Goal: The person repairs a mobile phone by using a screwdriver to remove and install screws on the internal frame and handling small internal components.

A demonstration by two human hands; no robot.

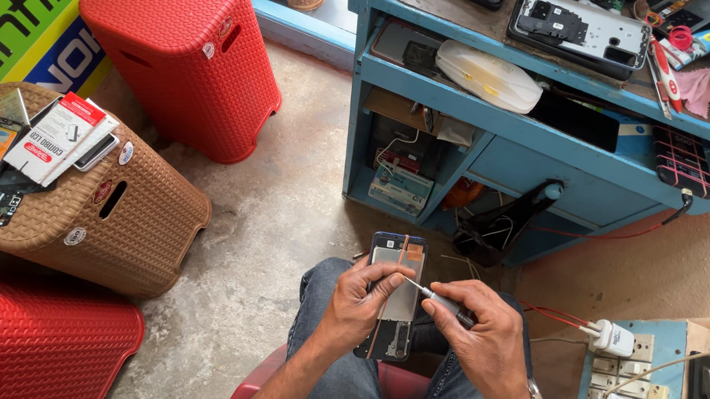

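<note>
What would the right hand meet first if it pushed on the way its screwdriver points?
The right hand aims the screwdriver left and slightly up; its tip is already at the opened phone, near the left hand's thumb. So the phone comes first, though depth is unclear.

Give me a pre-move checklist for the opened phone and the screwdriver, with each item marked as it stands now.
1. Left hand grips the opened phone over the lap: ok.
2. Right hand holds the screwdriver: ok.
3. Screwdriver tip touches the phone's upper half: ok.
4. Tip seated in a screw head: cannot tell, too small.
5. Orange band running lengthwise over the phone, clear of the tip: cannot tell.
6. Loose screws kept somewhere safe: cannot tell, none visible.
</note>
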